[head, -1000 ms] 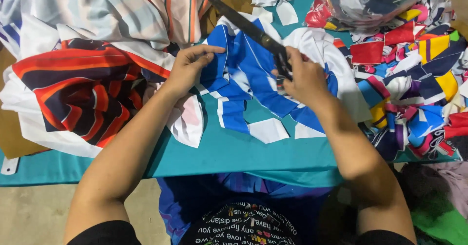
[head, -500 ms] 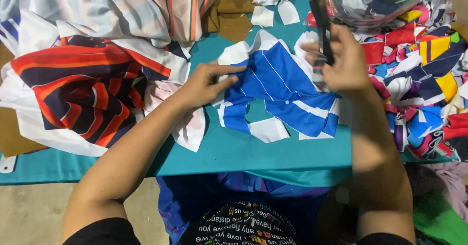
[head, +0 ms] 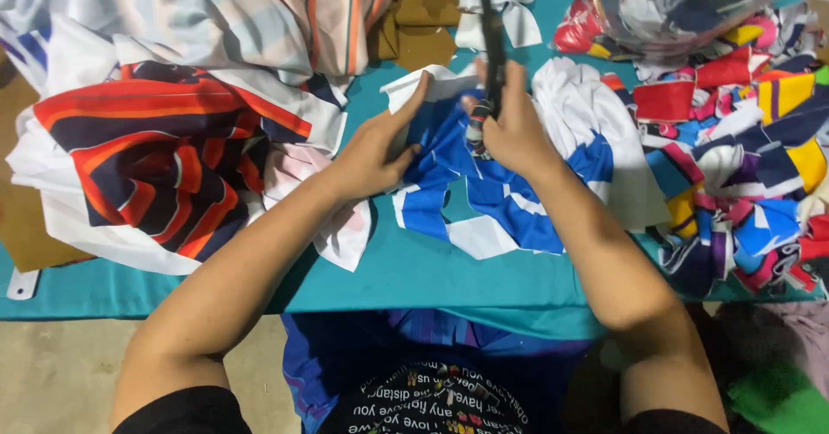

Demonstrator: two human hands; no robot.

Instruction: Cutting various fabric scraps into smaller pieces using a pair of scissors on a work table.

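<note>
Blue-white fabric piece (head: 484, 183): mid table (head: 389, 278), nr front edge. L hand (head: 371, 153) pinching its white top corner, now lifted. R hand (head: 509, 127) closed on scissors (head: 492, 37), swung upright since 1 s ago; cut line re-aimed toward far edge.

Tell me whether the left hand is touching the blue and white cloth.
Touching. The head view shows the left hand pressing flat on the blue and white cloth, fingers pinching its white edge.
</note>
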